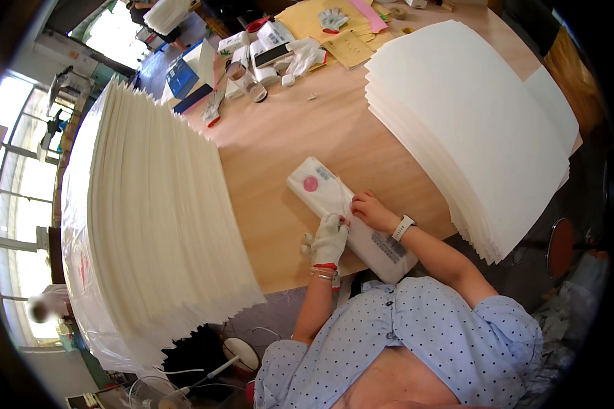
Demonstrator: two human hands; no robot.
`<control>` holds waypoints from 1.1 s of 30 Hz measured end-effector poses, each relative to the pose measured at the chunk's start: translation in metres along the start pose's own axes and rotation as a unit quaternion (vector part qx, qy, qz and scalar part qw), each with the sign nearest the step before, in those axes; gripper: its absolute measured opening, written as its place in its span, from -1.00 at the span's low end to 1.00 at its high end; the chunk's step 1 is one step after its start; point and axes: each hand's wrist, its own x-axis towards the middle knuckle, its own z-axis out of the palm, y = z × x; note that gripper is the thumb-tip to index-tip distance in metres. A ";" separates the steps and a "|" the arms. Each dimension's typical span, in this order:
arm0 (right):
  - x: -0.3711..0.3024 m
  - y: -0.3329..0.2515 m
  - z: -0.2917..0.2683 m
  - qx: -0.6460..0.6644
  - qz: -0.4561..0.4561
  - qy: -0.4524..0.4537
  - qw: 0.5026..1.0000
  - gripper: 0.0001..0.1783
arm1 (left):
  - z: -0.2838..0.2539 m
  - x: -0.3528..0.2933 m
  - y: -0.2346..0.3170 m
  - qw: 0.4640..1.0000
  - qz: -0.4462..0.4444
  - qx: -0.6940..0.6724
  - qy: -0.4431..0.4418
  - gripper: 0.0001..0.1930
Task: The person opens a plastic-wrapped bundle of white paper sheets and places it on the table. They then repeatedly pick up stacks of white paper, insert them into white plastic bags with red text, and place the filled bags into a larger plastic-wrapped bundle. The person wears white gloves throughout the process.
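A long white pack (314, 187) in clear plastic wrap lies slanted at the table's near edge, its lower end close to my body. It has a round pink sticker at the far end and dark printed patches. My left hand (329, 238), in a white knit glove with a red cuff and with bare fingertips showing, pinches the wrap at the pack's middle. Bare and wearing a white wristwatch (403, 228), my right hand (370, 210) rests on the pack just beside it, fingers bent and closed on the wrap. The fingertips partly hide the plastic between them.
A tall stack of white sheets (164, 211) stands at the left, a fanned pile of white paper (477, 123) at the right. Across the wooden table (266, 150) are knit gloves (332, 20), a glass cup (254, 91), a blue box (182, 76) and yellow envelopes (351, 48).
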 end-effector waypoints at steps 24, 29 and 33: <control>-0.118 -0.080 -0.036 -0.053 -0.010 -0.013 0.998 -0.86 | 0.019 -0.113 0.043 0.991 0.058 0.103 -0.070 -0.81; -0.123 -0.069 -0.040 -0.016 -0.021 0.001 1.000 -0.84 | 0.016 -0.116 0.051 0.996 0.087 0.030 -0.017 -0.86; -0.104 -0.054 -0.029 0.068 0.046 -0.003 0.997 -0.84 | 0.040 -0.096 0.024 0.992 0.109 0.002 0.060 -0.88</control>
